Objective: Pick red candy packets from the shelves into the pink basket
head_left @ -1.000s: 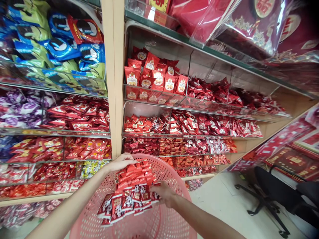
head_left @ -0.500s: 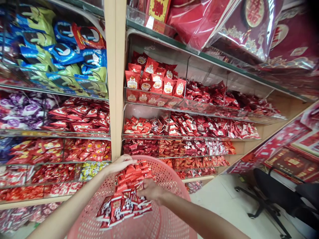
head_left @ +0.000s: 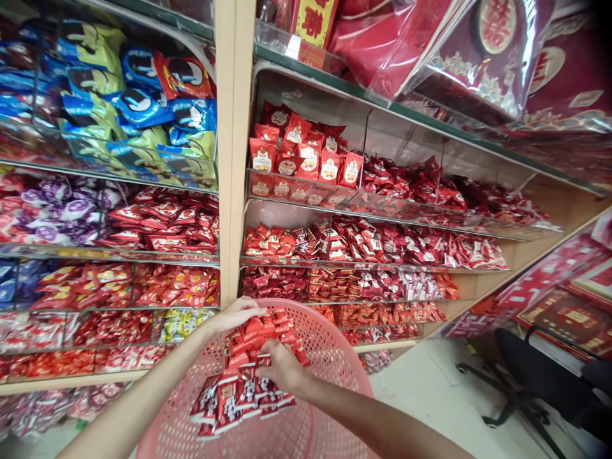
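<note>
A round pink plastic basket point(head_left: 335, 357) with a perforated wall stands before me. Inside it, small red wrapped packets point(head_left: 262, 328) lie heaped up to the far rim, with darker red, white-edged packets point(head_left: 228, 398) nearer me. My left hand point(head_left: 240, 313) is closed over the far left rim, its fingertips beside the top packets; its thumb is hidden. Among the packets, my right hand point(head_left: 283, 364) has its fingers curled and pinched down on one of them. Most of that packet is covered by the hand.
Shelves of wrapped sweets point(head_left: 368, 245) rise behind the basket, parted by a wooden post point(head_left: 235, 153). Blue and green bags point(head_left: 138, 105) fill the upper left shelf. A black wheeled chair point(head_left: 530, 376) is at the right on the pale floor point(head_left: 430, 389).
My right hand has shifted slightly up and left over the packets, its fingers more curled. My left hand stays at the rim. The whole view has slid a little to the right.
</note>
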`<state>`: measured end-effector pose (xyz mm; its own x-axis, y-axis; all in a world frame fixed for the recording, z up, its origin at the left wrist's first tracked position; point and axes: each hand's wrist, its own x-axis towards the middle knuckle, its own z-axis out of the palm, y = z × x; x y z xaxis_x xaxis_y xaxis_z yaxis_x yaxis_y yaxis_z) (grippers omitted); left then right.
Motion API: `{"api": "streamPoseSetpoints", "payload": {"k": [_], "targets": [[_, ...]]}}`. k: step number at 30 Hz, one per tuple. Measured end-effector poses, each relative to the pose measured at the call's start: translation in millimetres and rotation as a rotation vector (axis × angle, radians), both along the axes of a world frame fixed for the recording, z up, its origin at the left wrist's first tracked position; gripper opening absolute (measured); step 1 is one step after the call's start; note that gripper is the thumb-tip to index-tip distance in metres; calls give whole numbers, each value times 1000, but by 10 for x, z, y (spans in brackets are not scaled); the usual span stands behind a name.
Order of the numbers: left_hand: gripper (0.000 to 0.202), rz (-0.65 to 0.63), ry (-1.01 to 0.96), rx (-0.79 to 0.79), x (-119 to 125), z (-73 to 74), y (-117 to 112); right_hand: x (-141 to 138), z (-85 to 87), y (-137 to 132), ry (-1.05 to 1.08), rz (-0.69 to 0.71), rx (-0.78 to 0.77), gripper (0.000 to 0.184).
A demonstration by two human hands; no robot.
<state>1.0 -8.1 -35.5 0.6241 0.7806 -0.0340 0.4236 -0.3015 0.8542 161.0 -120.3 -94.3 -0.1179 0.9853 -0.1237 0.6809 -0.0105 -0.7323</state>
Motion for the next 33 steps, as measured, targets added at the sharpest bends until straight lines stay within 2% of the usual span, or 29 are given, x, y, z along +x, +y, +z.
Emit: {"api": "streamPoseSetpoints", "payload": {"k": [4,8,10,13,15,18,25,30,33], "targets": [[47,-9,-6,-15,-15,3,-11,-63,133,-61,-263,122,30,42],[46,9,2,-52,-21,8,-21,-85,287,-104,-569,251,229,35],[46,11,-4,-54,-19,-7,-13,-56,338,-134,-621,398,335,32],[47,10,-15,-39,-14,-48,12,12,372,-195,-606,707,452,43],[48,9,-9,-49,-15,-74,29,44,363,-234,-628,807,489,48],[47,-2,-18,-54,-22,-90,40,50,310,-268,-691,804,476,46],[48,1,-10,-92,-27,-46,10,47,210,-260,-744,697,406,51],[46,10,-18,-96,-8,-17,-7,47,254,-272,-738,648,437,55],[45,14,-22,-89,-6,-9,-9,-96,320,-265,-698,671,495,55]]}}
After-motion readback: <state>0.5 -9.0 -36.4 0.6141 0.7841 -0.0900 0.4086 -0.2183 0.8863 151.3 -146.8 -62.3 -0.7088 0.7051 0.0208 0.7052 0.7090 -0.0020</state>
